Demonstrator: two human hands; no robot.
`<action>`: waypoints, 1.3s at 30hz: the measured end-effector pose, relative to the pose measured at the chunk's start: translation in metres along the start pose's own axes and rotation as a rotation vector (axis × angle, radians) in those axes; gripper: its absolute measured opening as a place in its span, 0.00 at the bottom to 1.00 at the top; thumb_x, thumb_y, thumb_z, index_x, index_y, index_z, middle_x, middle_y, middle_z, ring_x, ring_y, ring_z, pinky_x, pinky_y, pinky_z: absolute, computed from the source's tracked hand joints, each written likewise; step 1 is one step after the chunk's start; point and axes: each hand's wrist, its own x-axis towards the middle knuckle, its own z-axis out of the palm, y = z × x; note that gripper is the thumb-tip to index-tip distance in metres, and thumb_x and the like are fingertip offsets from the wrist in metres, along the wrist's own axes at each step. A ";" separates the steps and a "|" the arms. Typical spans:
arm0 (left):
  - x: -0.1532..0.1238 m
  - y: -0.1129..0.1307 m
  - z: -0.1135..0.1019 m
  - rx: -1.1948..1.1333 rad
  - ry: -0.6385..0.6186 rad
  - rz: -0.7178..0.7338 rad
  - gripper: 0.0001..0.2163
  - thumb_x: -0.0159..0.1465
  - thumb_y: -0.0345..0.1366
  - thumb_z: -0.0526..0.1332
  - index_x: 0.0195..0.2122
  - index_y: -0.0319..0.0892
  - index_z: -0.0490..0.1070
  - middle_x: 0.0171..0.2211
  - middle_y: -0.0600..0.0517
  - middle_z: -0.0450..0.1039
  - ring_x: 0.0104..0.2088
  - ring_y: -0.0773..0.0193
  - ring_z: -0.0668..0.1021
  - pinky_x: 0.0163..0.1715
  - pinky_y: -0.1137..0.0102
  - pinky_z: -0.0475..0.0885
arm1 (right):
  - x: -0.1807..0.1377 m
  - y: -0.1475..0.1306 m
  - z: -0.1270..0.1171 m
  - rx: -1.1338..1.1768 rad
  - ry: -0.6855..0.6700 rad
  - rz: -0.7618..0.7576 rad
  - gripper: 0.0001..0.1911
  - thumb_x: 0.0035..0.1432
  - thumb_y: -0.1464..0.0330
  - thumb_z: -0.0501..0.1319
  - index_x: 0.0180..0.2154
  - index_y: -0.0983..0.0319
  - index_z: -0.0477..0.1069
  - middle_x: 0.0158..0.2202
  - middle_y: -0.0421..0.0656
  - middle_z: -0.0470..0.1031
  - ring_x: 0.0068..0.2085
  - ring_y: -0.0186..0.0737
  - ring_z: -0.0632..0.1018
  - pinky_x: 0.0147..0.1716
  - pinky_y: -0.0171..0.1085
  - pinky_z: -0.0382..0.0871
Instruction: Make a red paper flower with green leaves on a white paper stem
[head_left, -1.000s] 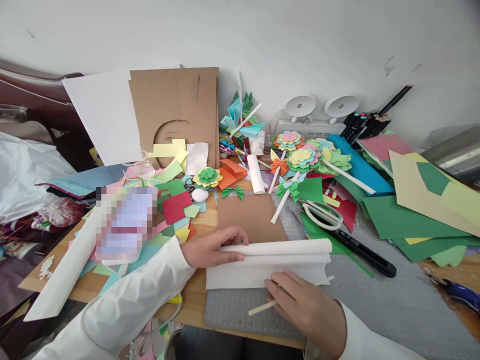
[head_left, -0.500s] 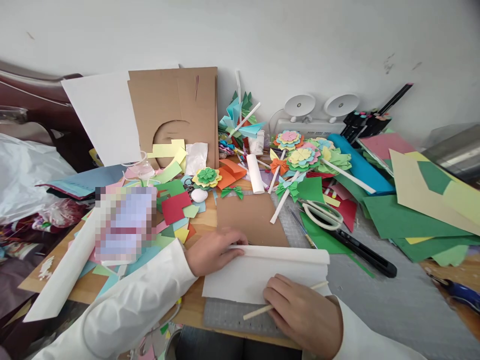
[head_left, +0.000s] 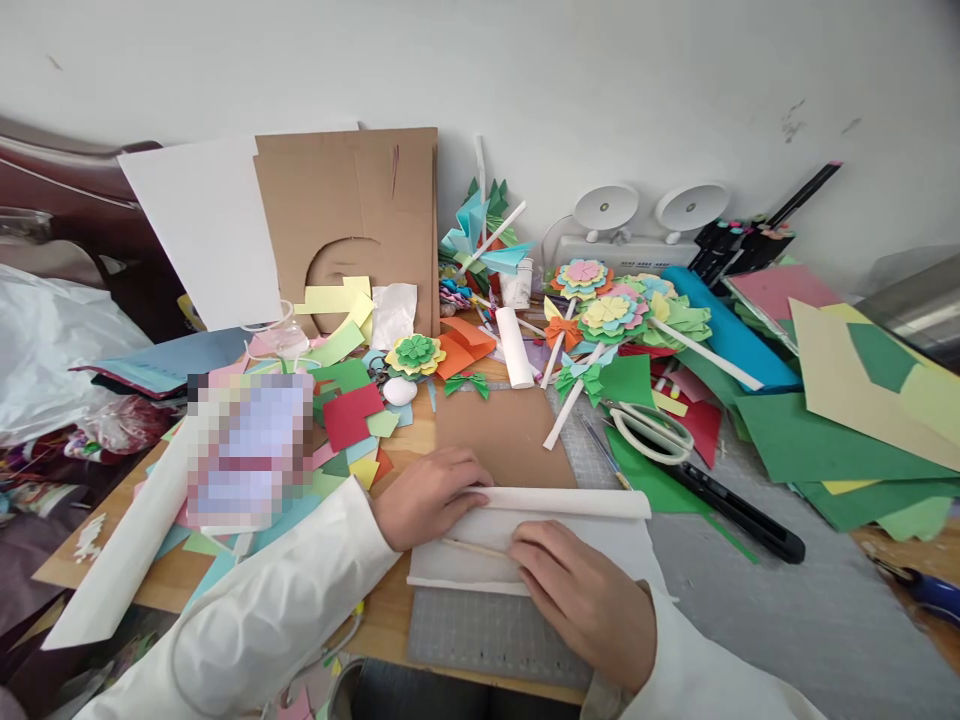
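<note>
A sheet of white paper (head_left: 544, 545) lies across the grey cutting mat (head_left: 495, 630), its far edge curled into a roll. My left hand (head_left: 431, 495) presses the left end of that roll, fingers closed on it. My right hand (head_left: 589, 595) is closed around a thin pale stick (head_left: 476, 547), which lies over the paper just below the roll. Most of the stick's right part is hidden by my fingers. Beyond the roll is a flat brown cardboard piece (head_left: 502, 430).
To the right lie scissors (head_left: 649, 432), a black cutter knife (head_left: 750, 515) and green paper sheets (head_left: 840, 440). Paper flowers (head_left: 611, 310) on white stems stand behind. Left are a blurred phone (head_left: 251, 450), a long white paper roll (head_left: 135, 530) and paper scraps (head_left: 352, 415).
My right hand has moved up and slightly left, carrying the stick from the paper's near edge to just below the roll. My left hand stays at the roll's left end.
</note>
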 end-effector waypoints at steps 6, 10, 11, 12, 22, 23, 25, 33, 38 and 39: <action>0.006 -0.001 0.002 0.070 0.070 -0.065 0.07 0.66 0.31 0.52 0.37 0.40 0.69 0.36 0.48 0.72 0.38 0.61 0.73 0.38 0.68 0.68 | -0.006 0.008 0.000 -0.008 0.068 -0.021 0.19 0.66 0.74 0.39 0.43 0.64 0.68 0.41 0.50 0.70 0.42 0.45 0.71 0.41 0.44 0.71; 0.013 -0.002 -0.003 0.116 0.049 -0.011 0.06 0.65 0.31 0.53 0.37 0.40 0.68 0.36 0.48 0.72 0.38 0.60 0.73 0.39 0.67 0.68 | -0.004 0.012 0.003 -0.002 0.098 -0.030 0.17 0.65 0.76 0.41 0.44 0.65 0.67 0.41 0.49 0.70 0.43 0.43 0.71 0.43 0.42 0.71; 0.013 -0.003 -0.005 0.119 0.033 0.016 0.05 0.64 0.31 0.54 0.38 0.40 0.68 0.38 0.48 0.72 0.39 0.60 0.73 0.41 0.66 0.67 | -0.004 0.012 0.004 0.000 0.102 -0.032 0.17 0.65 0.76 0.42 0.44 0.65 0.67 0.41 0.49 0.70 0.43 0.43 0.71 0.43 0.42 0.71; 0.013 -0.004 -0.006 0.118 0.020 0.042 0.05 0.63 0.32 0.56 0.39 0.40 0.68 0.40 0.47 0.72 0.42 0.59 0.73 0.44 0.65 0.67 | -0.005 0.012 0.004 0.001 0.103 -0.034 0.17 0.65 0.76 0.41 0.44 0.64 0.67 0.41 0.49 0.70 0.43 0.43 0.71 0.43 0.42 0.71; 0.000 -0.003 -0.013 0.100 0.021 0.085 0.15 0.63 0.36 0.58 0.51 0.40 0.63 0.55 0.42 0.65 0.59 0.53 0.62 0.56 0.57 0.61 | -0.005 0.011 -0.004 -0.043 0.089 0.042 0.17 0.63 0.78 0.44 0.40 0.63 0.70 0.34 0.47 0.69 0.36 0.42 0.70 0.35 0.40 0.67; -0.004 0.000 -0.016 0.110 0.036 0.084 0.17 0.63 0.35 0.58 0.53 0.40 0.61 0.56 0.41 0.64 0.59 0.53 0.62 0.56 0.56 0.61 | -0.006 0.011 -0.005 -0.042 0.083 0.043 0.17 0.63 0.78 0.44 0.40 0.63 0.70 0.34 0.46 0.69 0.36 0.42 0.70 0.35 0.40 0.67; -0.015 0.010 -0.021 0.128 0.058 0.078 0.17 0.64 0.34 0.57 0.54 0.40 0.62 0.55 0.42 0.64 0.57 0.54 0.65 0.55 0.58 0.63 | -0.007 0.013 -0.008 -0.056 0.092 0.047 0.17 0.62 0.78 0.45 0.41 0.62 0.70 0.35 0.47 0.70 0.36 0.42 0.70 0.35 0.40 0.67; -0.061 0.041 0.004 0.179 0.032 0.091 0.11 0.65 0.31 0.54 0.48 0.40 0.67 0.46 0.45 0.72 0.45 0.57 0.72 0.47 0.62 0.70 | -0.011 0.010 -0.009 -0.136 0.130 0.055 0.17 0.61 0.79 0.45 0.41 0.63 0.70 0.36 0.47 0.71 0.38 0.42 0.71 0.37 0.41 0.69; -0.067 0.044 0.019 0.226 0.078 0.051 0.13 0.65 0.29 0.53 0.50 0.39 0.67 0.48 0.44 0.71 0.48 0.56 0.71 0.48 0.60 0.71 | -0.012 0.017 -0.039 -0.192 0.148 0.043 0.15 0.62 0.76 0.46 0.42 0.62 0.69 0.40 0.48 0.71 0.41 0.43 0.73 0.39 0.41 0.70; -0.067 0.044 0.020 0.229 0.091 0.057 0.12 0.65 0.28 0.52 0.49 0.39 0.68 0.48 0.45 0.71 0.48 0.56 0.72 0.48 0.60 0.72 | -0.010 0.021 -0.047 -0.207 0.164 0.050 0.16 0.63 0.76 0.46 0.43 0.62 0.69 0.41 0.48 0.71 0.42 0.43 0.73 0.40 0.42 0.70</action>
